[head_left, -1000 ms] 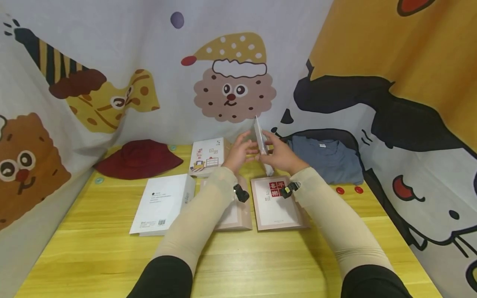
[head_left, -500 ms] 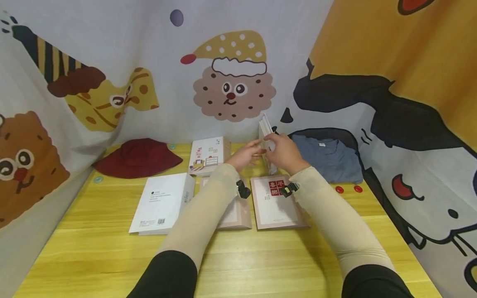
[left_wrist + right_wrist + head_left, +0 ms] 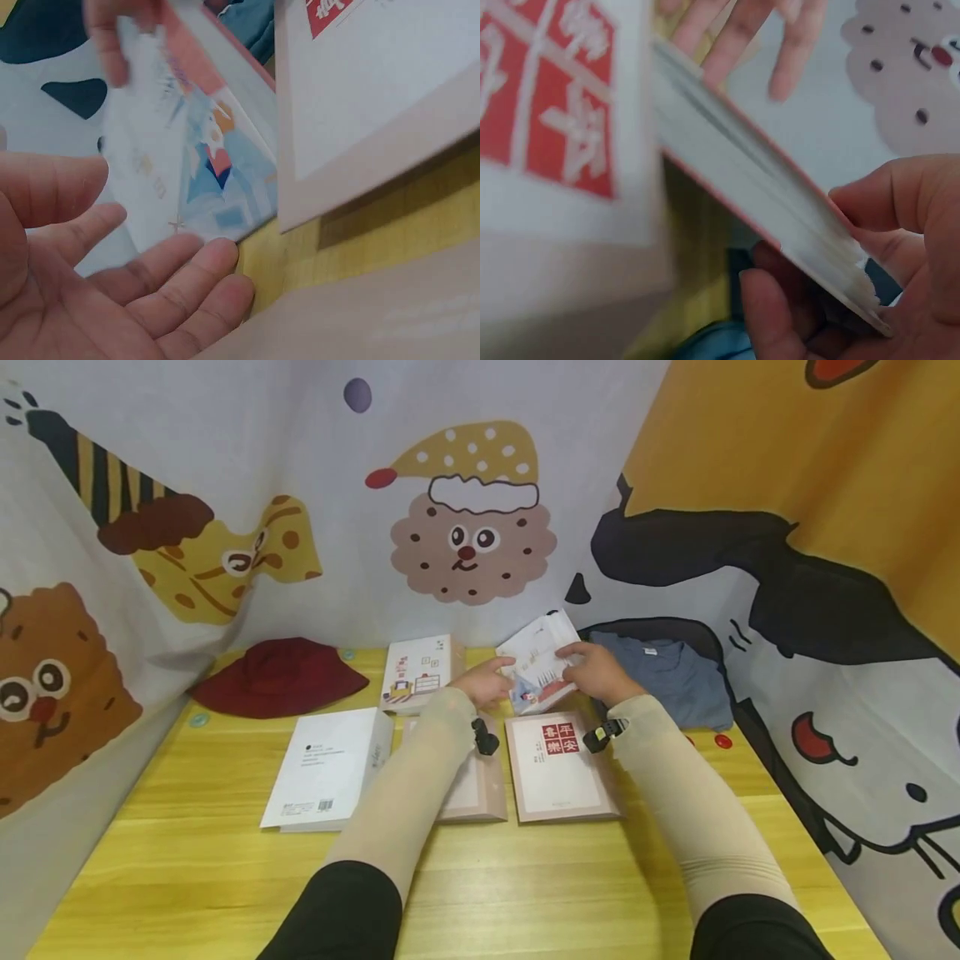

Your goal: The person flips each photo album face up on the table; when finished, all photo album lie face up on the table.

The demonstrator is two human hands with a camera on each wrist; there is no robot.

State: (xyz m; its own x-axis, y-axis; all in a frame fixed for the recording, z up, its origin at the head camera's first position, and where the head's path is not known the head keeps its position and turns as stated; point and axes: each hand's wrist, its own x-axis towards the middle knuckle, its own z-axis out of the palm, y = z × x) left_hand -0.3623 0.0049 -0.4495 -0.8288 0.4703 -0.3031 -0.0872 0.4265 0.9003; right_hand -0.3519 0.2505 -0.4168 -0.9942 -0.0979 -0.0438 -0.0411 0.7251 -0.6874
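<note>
My right hand (image 3: 603,675) grips the right edge of a white paperback book (image 3: 542,653) with a blue and pink cover picture. Tilted, the book is held up near the back of the table; in the right wrist view its page edges (image 3: 742,172) lie between thumb and fingers. My left hand (image 3: 482,683) is at the book's left side, palm and fingers (image 3: 187,292) loosely spread; whether a fingertip touches the cover cannot be told. Just in front lies a pale pink-bordered book (image 3: 558,785) with red character squares. Another pink-bordered book (image 3: 472,793) is partly hidden under my left forearm.
A white book (image 3: 322,768) with a barcode lies at the left, an illustrated white book (image 3: 417,672) behind it. A dark red hat (image 3: 277,681) sits back left. At back right are a folded blue-grey shirt (image 3: 667,685) and red discs (image 3: 722,742). A printed curtain (image 3: 315,427) hangs behind.
The book, edge-on between both hands before, has turned so its cover faces me and leans right. My right hand moved slightly right with it; my left hand is now apart from my right.
</note>
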